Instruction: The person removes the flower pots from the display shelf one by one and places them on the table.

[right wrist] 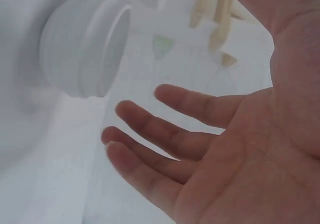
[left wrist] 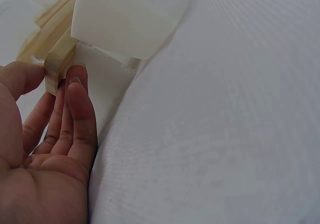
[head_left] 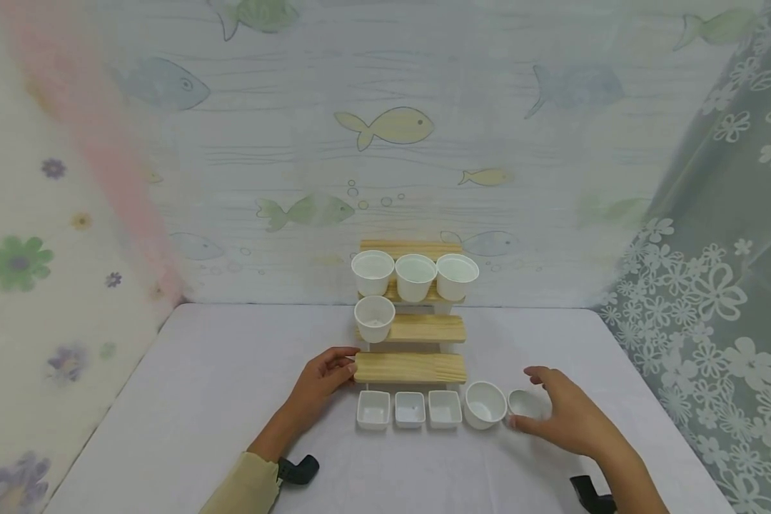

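At the right end of the front row on the white cloth-covered counter (head_left: 475, 475) stands a small round white cup (head_left: 525, 404), just beside a larger round white cup (head_left: 485, 405). The right hand (head_left: 568, 414) reaches around the small cup, its grip spread, with the fingers parted and lightly bent; whether the thumb touches the cup cannot be told. To the left of the larger cup, three small square white dishes (head_left: 410, 410) continue the row, in front of a stepped pale-wood rack (head_left: 411, 368). The left hand (head_left: 324, 375) has its grip pinching the left end of the rack's lowest board, thumb on one side and fingers beneath. On the next board up, a tapered round white cup (head_left: 375, 320) stands at the left, and three matching white cups (head_left: 415, 278) stand side by side on the board above that. Behind the counter hangs a pale backdrop printed with fish (head_left: 392, 128), flanked by a cream flowered cloth (head_left: 19, 343) at left and a sheer white-flowered curtain (head_left: 745, 285) at right.
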Demonstrator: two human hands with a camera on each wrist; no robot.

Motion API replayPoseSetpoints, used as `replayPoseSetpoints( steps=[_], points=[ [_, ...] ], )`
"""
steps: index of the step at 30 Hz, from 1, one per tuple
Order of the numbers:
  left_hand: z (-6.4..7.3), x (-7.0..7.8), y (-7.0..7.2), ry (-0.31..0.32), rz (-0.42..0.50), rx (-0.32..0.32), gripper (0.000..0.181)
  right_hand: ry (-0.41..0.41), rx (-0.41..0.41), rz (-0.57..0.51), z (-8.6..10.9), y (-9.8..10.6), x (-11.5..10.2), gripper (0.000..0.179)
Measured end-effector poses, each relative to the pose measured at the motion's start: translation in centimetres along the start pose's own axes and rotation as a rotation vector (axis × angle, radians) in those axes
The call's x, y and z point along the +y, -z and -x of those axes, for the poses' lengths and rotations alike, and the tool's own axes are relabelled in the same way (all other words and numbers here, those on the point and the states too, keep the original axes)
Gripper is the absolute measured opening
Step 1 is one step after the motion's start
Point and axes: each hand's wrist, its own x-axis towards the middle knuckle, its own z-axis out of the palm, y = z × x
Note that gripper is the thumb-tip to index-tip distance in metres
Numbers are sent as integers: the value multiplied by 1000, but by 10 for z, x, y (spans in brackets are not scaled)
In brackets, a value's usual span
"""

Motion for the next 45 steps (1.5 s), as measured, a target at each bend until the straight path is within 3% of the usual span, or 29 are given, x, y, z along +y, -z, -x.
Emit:
replayPoseSetpoints(
  steps=[11, 18, 30, 45],
  points=[
    [2, 0, 1, 11, -9, 19, 38, 71, 190, -53, -13, 3, -32, 100],
    [1, 4, -2, 18, -17, 18, 38, 140, 281, -101, -22, -6, -48, 90],
    [0, 3, -1, 13, -7, 15, 39, 166, 340, -156, -38, -19, -76, 77],
    [22, 9, -18, -15, -10, 25, 40, 267, 356, -256, -38, -23, -91, 72]
  ],
)
